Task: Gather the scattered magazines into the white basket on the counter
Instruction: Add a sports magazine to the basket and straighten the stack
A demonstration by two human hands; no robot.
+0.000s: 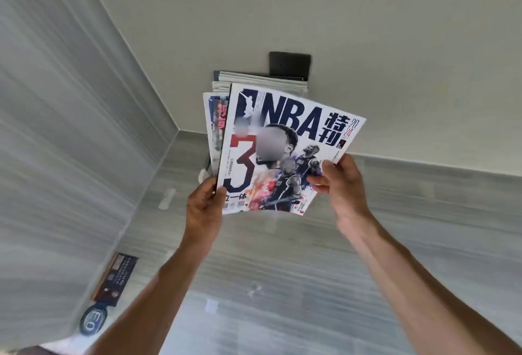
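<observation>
I hold an NBA magazine point(276, 151) with a large red and navy "3" on its cover, upright above the grey counter point(282, 270). My left hand point(204, 207) grips its lower left corner and my right hand point(341, 182) pinches its right edge. A second magazine point(215, 123) peeks out behind it on the left; which hand holds it is hidden. Further magazines point(254, 81) stand upright behind, against the back wall. Only a small white piece of the basket point(202, 175) shows at the cover's left edge; the rest is hidden.
A black wall plate point(289, 65) sits on the beige back wall above the standing magazines. A grey panelled wall closes the left side. A dark leaflet point(115, 278) and a round blue disc point(92, 323) lie at the counter's left edge.
</observation>
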